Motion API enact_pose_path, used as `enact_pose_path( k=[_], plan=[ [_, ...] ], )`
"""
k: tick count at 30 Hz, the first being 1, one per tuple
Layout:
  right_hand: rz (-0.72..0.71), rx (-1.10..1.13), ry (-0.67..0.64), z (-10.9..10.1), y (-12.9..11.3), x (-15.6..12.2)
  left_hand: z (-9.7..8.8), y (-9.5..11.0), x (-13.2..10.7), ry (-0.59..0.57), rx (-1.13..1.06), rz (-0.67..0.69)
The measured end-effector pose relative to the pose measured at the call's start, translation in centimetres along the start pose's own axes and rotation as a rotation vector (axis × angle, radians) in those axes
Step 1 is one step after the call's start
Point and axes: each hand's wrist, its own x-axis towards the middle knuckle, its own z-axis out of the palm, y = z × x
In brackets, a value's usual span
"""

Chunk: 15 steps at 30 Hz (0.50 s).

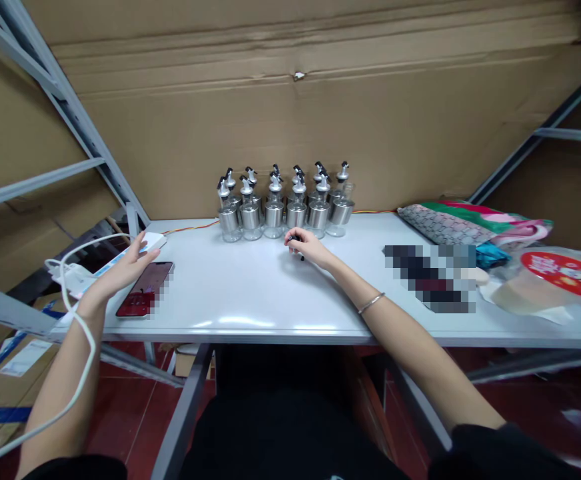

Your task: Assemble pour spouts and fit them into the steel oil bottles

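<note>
My left hand (129,262) reaches to the table's left edge, fingers stretched out and resting beside a red phone (145,288), fingertips near a small white block (153,240). My right hand (308,248) lies on the white table (250,293) just in front of a cluster of glass and steel oil bottles (283,203) with black pourer tops. Its fingers are curled round a small black object (295,241), perhaps a pourer cap. A thin bracelet (371,303) circles that wrist.
A white cable (83,333) loops over my left forearm to a white charger (73,277). Patterned bags (463,223) and a round red-lidded container (560,277) lie at the right. A cardboard wall stands behind, grey shelf frames at both sides.
</note>
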Motion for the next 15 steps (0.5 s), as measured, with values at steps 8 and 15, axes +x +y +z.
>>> enact_pose_path(
  k=[8, 15],
  plan=[
    [-0.018, -0.008, -0.003, 0.0, -0.2, -0.2, -0.5, 0.3, -1.3, -0.104, -0.108, -0.076],
    [-0.016, -0.029, 0.001, -0.1, -0.2, -0.2, -0.9, -2.2, -1.7, -0.190, -0.009, -0.088]
  ],
)
